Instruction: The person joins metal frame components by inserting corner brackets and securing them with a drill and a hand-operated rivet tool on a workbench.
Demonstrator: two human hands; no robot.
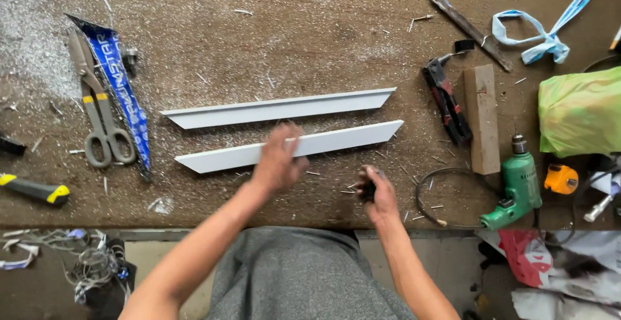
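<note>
White mitred strip (pixel 291 147), nearer of two, lies on workbench (pixel 310 48), long axis left-right; left hand (pixel 279 161) rests over its middle, fingers loosely spread (blurred). Right hand (pixel 377 190), beside it, clenches small dark object (pixel 367 189).

Two mitred profile strips on the tabletop (pixel 310 42), far strip (pixel 278 108) behind near strip (pixel 336 140), roughly parallel and slightly apart; left hand (pixel 278 161) over the near strip's middle, right hand (pixel 375 190) just right of it, nearer the front edge, closed around a small dark object (pixel 367 187). Well left of the strips, shears (pixel 97 110) beside a printed strip (pixel 123 90). Right of the strips, riveter (pixel 446 100), then wooden block (pixel 482 116), with drill (pixel 517 187) in front of the block and tape measure (pixel 561 179) just right of the drill.
</note>
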